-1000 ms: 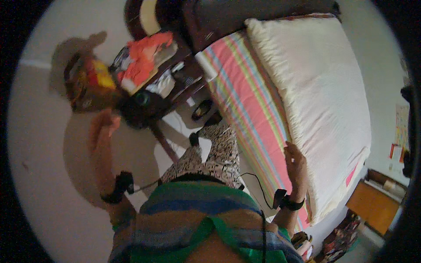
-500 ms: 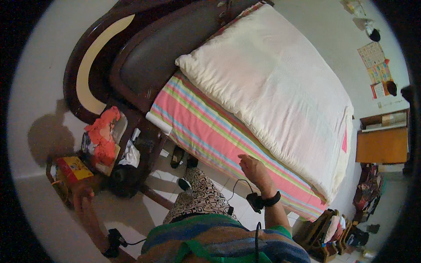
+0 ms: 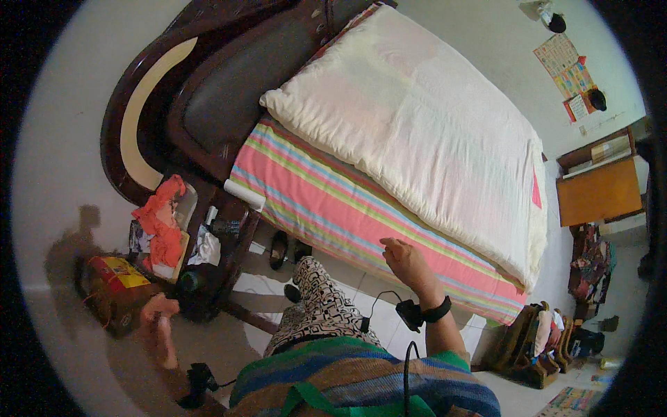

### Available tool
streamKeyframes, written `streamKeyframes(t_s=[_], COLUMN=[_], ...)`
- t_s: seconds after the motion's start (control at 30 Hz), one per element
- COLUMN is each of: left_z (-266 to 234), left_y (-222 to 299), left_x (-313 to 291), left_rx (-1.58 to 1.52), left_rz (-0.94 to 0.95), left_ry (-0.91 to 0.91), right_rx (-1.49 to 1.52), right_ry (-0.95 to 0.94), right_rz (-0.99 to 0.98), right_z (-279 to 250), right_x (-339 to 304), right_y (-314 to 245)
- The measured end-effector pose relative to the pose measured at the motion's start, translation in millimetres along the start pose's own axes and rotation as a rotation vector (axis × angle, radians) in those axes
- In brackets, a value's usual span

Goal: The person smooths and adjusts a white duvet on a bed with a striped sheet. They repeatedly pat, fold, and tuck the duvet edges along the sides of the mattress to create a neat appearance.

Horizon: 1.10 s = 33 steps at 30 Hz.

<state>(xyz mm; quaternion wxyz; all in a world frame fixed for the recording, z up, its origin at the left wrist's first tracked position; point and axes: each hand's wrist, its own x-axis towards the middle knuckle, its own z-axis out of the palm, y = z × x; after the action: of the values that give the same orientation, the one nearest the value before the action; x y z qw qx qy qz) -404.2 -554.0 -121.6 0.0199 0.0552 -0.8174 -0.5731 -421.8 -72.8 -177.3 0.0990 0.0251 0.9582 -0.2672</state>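
Pink with green and blue stripes, the bedsheet (image 3: 319, 186) lies partly under a cream quilt (image 3: 417, 139). Over it, the right hand (image 3: 408, 260) is half-open, empty; the left hand (image 3: 160, 313), loosely curled, empty, is near a brown box (image 3: 114, 295).

Pale wall (image 3: 62, 139), tiled floor (image 3: 389, 325), wooden cabinet (image 3: 599, 193)

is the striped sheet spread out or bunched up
Spread out where it shows: the striped sheet lies flat, its stripes running long and smooth; for the part under the pale quilt, cannot tell.
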Motion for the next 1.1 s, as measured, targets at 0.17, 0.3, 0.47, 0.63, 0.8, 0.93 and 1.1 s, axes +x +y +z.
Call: streamKeyframes(t_s=[0.17, 0.3, 0.47, 0.63, 0.8, 0.93, 1.1], left_z=[-2, -2, 5, 17, 19, 29, 61], left_y=[-5, -12, -9, -3, 1, 1, 2], left_x=[-7, -10, -10, -7, -6, 5, 42], left_rx=[-0.033, -0.09, -0.135, -0.174, -0.178, -0.215, -0.209], left_rz=[-0.024, -0.024, 0.0, 0.07, 0.076, 0.024, 0.018], left_ry=[-0.096, -0.031, -0.099, -0.126, -0.105, -0.087, -0.188], right_rx=[0.011, -0.006, -0.057, -0.11, -0.147, -0.103, -0.121], right_ry=[0.069, 0.069, 0.075, 0.072, 0.089, 0.093, 0.062], right_rz=[-0.067, -0.069, -0.048, -0.087, -0.096, -0.123, -0.025], right_z=[-1, -3, -5, -8, -8, -9, -23], right_x=[-20, -27, -30, -26, -13, -3, 12], right_y=[-18, -19, -16, -5, 4, 9, 27])
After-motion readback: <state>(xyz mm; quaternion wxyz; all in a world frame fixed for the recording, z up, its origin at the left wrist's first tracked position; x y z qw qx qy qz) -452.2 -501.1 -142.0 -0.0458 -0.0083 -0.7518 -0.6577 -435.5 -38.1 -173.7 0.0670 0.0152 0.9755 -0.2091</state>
